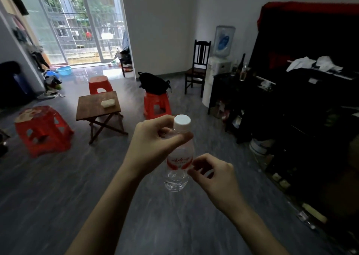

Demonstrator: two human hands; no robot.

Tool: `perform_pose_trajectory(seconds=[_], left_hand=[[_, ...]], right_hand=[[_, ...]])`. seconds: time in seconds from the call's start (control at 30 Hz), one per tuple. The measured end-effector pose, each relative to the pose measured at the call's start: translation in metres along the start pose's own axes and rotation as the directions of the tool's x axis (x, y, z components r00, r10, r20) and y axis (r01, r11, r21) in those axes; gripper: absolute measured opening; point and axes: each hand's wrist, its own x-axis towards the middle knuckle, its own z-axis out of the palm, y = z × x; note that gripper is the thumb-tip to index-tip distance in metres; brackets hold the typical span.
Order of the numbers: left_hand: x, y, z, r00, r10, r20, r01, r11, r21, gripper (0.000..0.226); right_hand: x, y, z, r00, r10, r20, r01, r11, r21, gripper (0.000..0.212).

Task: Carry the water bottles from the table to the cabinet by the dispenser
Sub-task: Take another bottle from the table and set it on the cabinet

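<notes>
One clear water bottle (177,161) is in hand, upright in mid-air above the grey wood-look floor (58,196), near the middle of the view and well apart from both the table and the cabinet. The left hand (153,140) pinches its neck just under the white cap (182,123), fingers closed around it, so the weight seems to hang from that grip; the right hand (211,174) has its curled fingertips touching the red label (179,162) on the bottle's right side, a light steadying touch rather than a full clasp, perhaps to stop the bottle swinging during the walk. Going by size in the room: a large dark unit draped in red cloth (310,7) fills the far right, with a dark cabinet (233,83) in front of it carrying glass bottles (242,70) on top. Just left of that stands the white water dispenser (215,74) with its blue jug, and a dark wooden chair (198,68) beside it. On the left, sliding glass doors (77,21) open to a balcony. Nearer, three red plastic stools (42,128) ring a small folding wooden table (98,105), which holds only a pale lump I cannot identify; no other water bottles are visible on it. A black bag (154,83) sits on the right-hand stool. The carry looks about midway, the cabinet lying ahead and to the right.
</notes>
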Motion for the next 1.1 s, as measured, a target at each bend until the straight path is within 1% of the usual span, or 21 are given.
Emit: perform_pose_trajectory(seconds=[0.13,0.33,0.43,0.5,0.67,0.83,0.97,1.1], left_hand=[[0.024,0.003,0.037,0.999,0.002,0.050,0.002,0.998,-0.062,0.025],[0.058,0.012,0.094,0.991,0.029,0.132,-0.028,1.000,-0.011,0.018],[0.073,0.012,0.110,0.990,0.024,0.141,-0.022,1.000,-0.017,0.017],[0.085,0.009,0.118,0.990,0.001,0.140,0.002,1.000,-0.025,0.017],[0.119,-0.007,0.132,0.988,0.014,0.151,-0.013,1.000,-0.006,0.015],[0.164,-0.043,0.139,0.981,0.003,0.194,-0.008,1.000,0.025,0.019],[0.213,-0.084,0.137,0.974,0.020,0.227,-0.034,0.998,0.059,0.033],[0.270,-0.123,0.134,0.965,0.023,0.261,-0.049,0.994,0.095,0.044]], right_hand=[[0.007,0.020,-0.038,0.998,0.066,-0.024,-0.067,0.997,-0.034,0.011],[0.024,0.055,-0.087,0.993,0.115,-0.017,-0.116,0.984,-0.136,0.011],[0.034,0.071,-0.100,0.991,0.125,-0.041,-0.130,0.983,-0.130,0.010],[0.043,0.078,-0.106,0.990,0.132,-0.058,-0.137,0.986,-0.094,0.010],[0.068,0.098,-0.104,0.984,0.148,-0.100,-0.149,0.989,0.002,0.010],[0.114,0.123,-0.091,0.981,0.173,-0.085,-0.170,0.985,0.039,0.012],[0.171,0.141,-0.080,0.984,0.175,-0.036,-0.175,0.985,0.003,0.013],[0.238,0.159,-0.066,0.979,0.199,-0.044,-0.200,0.979,-0.029,0.015]])
